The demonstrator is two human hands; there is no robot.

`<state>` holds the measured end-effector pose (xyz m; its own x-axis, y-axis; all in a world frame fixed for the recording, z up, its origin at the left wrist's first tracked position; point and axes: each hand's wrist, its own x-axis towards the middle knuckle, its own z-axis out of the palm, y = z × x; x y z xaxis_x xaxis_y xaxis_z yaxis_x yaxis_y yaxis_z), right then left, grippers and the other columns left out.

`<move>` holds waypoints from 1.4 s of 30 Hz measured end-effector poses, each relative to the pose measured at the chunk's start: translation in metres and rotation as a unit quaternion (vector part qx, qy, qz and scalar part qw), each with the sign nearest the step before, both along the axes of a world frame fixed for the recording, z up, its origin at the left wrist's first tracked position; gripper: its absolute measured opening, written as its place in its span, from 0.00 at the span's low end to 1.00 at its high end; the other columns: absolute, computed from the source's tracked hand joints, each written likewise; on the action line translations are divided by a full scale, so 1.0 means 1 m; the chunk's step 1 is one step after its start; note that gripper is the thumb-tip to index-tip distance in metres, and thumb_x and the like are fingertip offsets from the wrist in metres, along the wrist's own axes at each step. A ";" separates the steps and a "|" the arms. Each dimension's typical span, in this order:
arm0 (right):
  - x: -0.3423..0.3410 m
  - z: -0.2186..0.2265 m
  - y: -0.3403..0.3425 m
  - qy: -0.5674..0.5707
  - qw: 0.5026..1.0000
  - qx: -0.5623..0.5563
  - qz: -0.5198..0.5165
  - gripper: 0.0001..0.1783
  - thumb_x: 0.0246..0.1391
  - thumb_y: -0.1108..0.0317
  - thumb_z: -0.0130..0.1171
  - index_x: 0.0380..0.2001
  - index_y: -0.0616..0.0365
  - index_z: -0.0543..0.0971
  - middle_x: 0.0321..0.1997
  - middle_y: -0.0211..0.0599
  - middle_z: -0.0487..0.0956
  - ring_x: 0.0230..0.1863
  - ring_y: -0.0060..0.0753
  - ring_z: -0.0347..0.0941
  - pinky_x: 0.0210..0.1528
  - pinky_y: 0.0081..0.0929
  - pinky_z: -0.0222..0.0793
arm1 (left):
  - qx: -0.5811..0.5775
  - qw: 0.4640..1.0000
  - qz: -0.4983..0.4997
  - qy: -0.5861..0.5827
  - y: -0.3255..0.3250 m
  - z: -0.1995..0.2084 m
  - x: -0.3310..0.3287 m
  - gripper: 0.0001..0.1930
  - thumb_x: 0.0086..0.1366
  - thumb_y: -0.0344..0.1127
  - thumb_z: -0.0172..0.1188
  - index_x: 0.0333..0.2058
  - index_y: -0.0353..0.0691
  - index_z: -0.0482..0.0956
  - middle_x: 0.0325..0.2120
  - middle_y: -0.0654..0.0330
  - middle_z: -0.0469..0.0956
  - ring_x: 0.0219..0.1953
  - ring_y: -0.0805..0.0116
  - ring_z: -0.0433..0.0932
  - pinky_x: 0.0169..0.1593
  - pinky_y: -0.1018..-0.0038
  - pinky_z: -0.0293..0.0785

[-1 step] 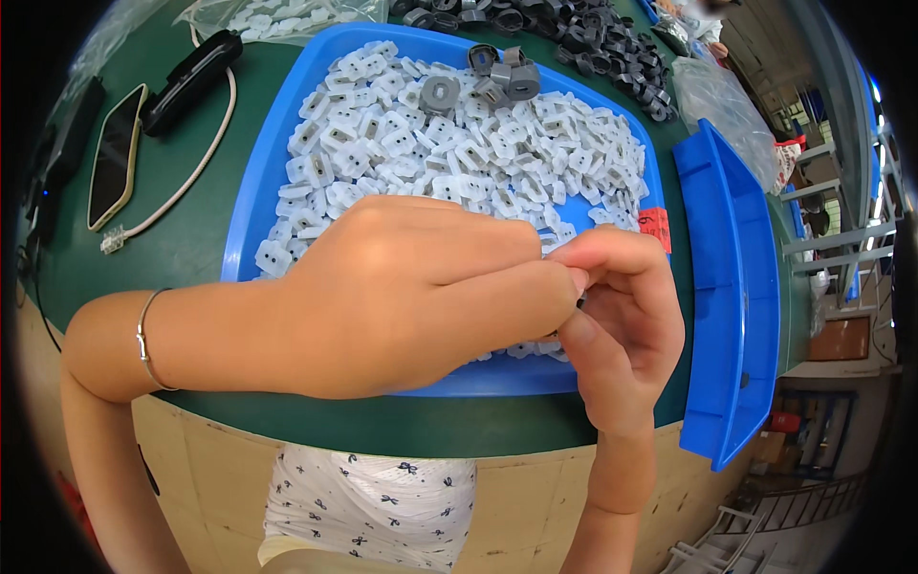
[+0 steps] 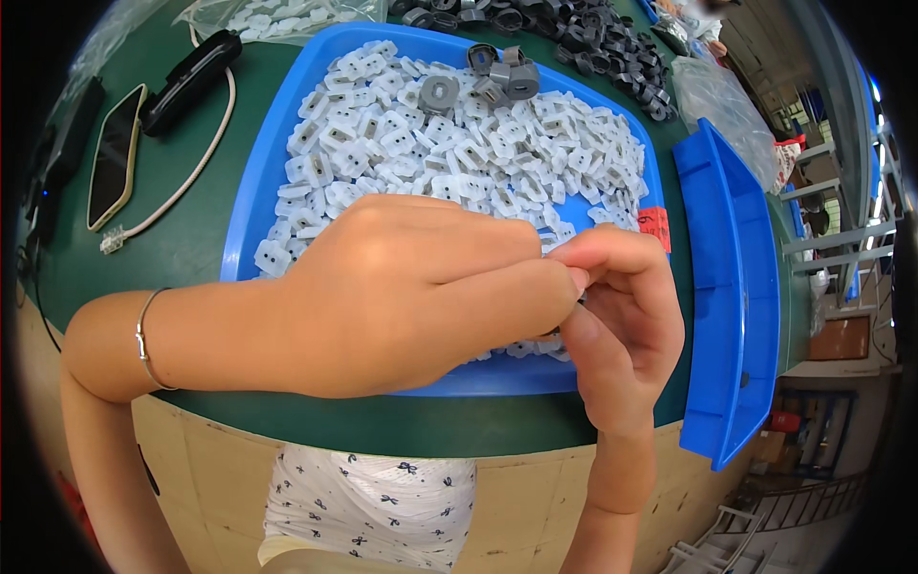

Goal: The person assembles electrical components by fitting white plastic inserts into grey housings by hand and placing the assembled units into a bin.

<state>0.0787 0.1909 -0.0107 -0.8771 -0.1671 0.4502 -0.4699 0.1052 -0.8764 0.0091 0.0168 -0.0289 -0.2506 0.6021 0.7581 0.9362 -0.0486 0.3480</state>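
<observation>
Over the near part of a blue tray (image 2: pixel 251 206), my left hand (image 2: pixel 411 297) reaches across from the left, its fingers pressed together. My right hand (image 2: pixel 626 316) meets it fingertip to fingertip, thumb and forefinger pinched. Between the fingertips only slivers of a small dark piece (image 2: pixel 581 299) show; the rest is hidden, so its kind cannot be told. Beneath and beyond the hands, the tray holds a heap of small whitish plastic parts (image 2: pixel 382 139) with two holes each. Several dark grey ring-shaped parts (image 2: pixel 440 94) lie on top of that heap at the far side.
Right of the tray stands a long blue bin (image 2: pixel 732 287). More dark grey parts (image 2: pixel 602 48) are piled behind the tray, near a clear plastic bag (image 2: pixel 722 105). At left on the green table (image 2: pixel 206 225) lie a phone (image 2: pixel 117 158), a black device (image 2: pixel 191 81) and a pale cable (image 2: pixel 206 163).
</observation>
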 end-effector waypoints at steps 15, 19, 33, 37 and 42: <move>-0.004 -0.004 0.002 0.007 0.999 -0.007 0.033 0.19 0.44 0.84 0.53 0.43 0.64 0.72 0.35 0.32 0.72 0.32 0.21 0.62 0.34 0.18 0.59 | 0.002 1.000 0.002 0.005 -0.001 0.000 0.002 0.21 0.44 0.26 0.68 0.39 0.38 0.72 0.19 0.60 0.74 0.19 0.64 0.73 0.21 0.74 0.67; 0.000 0.000 -0.004 -0.013 0.999 -0.031 0.013 0.19 0.46 0.83 0.54 0.45 0.65 0.71 0.37 0.32 0.72 0.34 0.21 0.63 0.36 0.19 0.60 | 0.015 0.999 -0.008 -0.040 -0.002 0.005 0.002 0.23 0.44 0.23 0.69 0.40 0.39 0.71 0.20 0.58 0.74 0.19 0.62 0.73 0.20 0.72 0.65; -0.001 -0.004 0.001 0.035 0.999 0.022 0.007 0.17 0.46 0.83 0.54 0.43 0.65 0.72 0.34 0.33 0.72 0.31 0.21 0.62 0.35 0.18 0.59 | 0.020 1.000 -0.017 -0.008 -0.001 0.000 -0.002 0.22 0.46 0.27 0.69 0.41 0.39 0.70 0.18 0.60 0.72 0.17 0.64 0.71 0.19 0.73 0.64; -0.003 -0.005 0.002 0.051 0.998 0.026 0.011 0.18 0.46 0.84 0.53 0.44 0.66 0.72 0.36 0.34 0.73 0.31 0.20 0.63 0.35 0.19 0.60 | 0.033 0.999 -0.018 -0.010 0.001 0.000 -0.002 0.22 0.46 0.26 0.69 0.41 0.38 0.71 0.18 0.60 0.72 0.17 0.64 0.71 0.19 0.72 0.64; -0.001 -0.002 -0.005 -0.018 0.999 -0.038 0.010 0.19 0.47 0.83 0.54 0.45 0.67 0.72 0.39 0.33 0.72 0.33 0.20 0.63 0.38 0.19 0.61 | 0.000 0.998 -0.021 -0.053 -0.006 0.005 -0.002 0.24 0.45 0.25 0.69 0.43 0.38 0.71 0.23 0.59 0.73 0.19 0.65 0.72 0.22 0.73 0.66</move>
<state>0.0781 0.1858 -0.0123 -0.8900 -0.1522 0.4299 -0.4388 0.0291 -0.8981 0.0067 0.0107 -0.0241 -0.3039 0.6142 0.7283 0.8909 -0.0876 0.4457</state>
